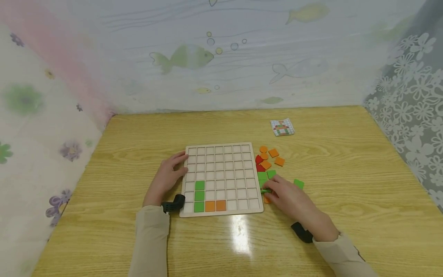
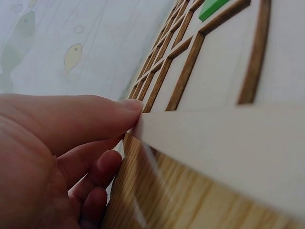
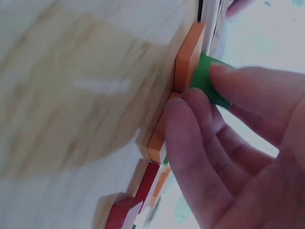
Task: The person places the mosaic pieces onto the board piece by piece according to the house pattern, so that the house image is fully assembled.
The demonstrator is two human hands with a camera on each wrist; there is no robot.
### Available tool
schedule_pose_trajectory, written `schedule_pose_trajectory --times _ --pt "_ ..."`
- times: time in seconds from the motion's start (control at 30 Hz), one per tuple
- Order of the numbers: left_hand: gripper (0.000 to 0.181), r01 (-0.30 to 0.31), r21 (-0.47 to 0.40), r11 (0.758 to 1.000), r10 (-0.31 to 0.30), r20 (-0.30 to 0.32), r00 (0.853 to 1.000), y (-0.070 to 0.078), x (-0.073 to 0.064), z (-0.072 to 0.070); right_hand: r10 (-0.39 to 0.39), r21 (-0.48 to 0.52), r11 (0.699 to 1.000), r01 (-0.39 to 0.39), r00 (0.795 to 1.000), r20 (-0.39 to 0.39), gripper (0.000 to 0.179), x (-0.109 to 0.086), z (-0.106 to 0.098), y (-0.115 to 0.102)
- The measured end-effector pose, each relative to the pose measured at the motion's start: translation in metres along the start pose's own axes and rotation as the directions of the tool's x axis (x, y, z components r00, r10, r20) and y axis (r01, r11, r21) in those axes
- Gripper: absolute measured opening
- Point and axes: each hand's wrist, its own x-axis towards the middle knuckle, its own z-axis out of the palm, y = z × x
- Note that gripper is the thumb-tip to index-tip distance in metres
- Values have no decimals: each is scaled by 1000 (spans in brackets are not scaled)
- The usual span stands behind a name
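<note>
A pale wooden grid board (image 1: 221,216) lies on the table, with three green square tiles (image 1: 199,196) in a column and two orange square tiles (image 1: 215,206) in its bottom row. My left hand (image 1: 167,176) rests against the board's left edge, thumb tip touching the rim (image 2: 190,138) and the other fingers loosely bent. Just right of the board, my right hand (image 1: 288,198) pinches a green square tile (image 3: 208,78) between thumb and fingers. Orange tiles (image 3: 189,57) stand close to those fingertips in the right wrist view. Part of the loose pile is hidden under this hand.
Loose orange tiles (image 1: 273,153), red tiles (image 1: 259,159) and green tiles (image 1: 262,176) lie along the board's right side. One green tile (image 1: 298,184) lies farther right. A small pattern card (image 1: 282,127) is behind them, near the patterned wall (image 1: 242,84).
</note>
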Motion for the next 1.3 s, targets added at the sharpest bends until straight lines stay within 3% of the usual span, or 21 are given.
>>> schedule_pose_trajectory --times 0.23,0.6,0.87,1.1,1.3 --pt "46 1 5 1000 -1 3 1000 1 0 -1 55 -25 998 -57 996 -69 21 4 -7 -2" --pt "45 -7 0 1000 7 -3 1000 1 0 -1 -78 -17 997 76 991 -107 19 12 -8 -9" --pt "45 8 19 1000 -8 -5 1000 2 0 0 -123 19 992 124 991 -47 23 24 -5 -24" --pt "45 11 18 1000 -11 -6 1000 3 -1 0 -77 77 994 73 995 61 17 36 -1 -37" --pt "45 7 11 1000 -7 -9 1000 3 0 0 -123 167 981 103 986 115 12 41 3 -49"
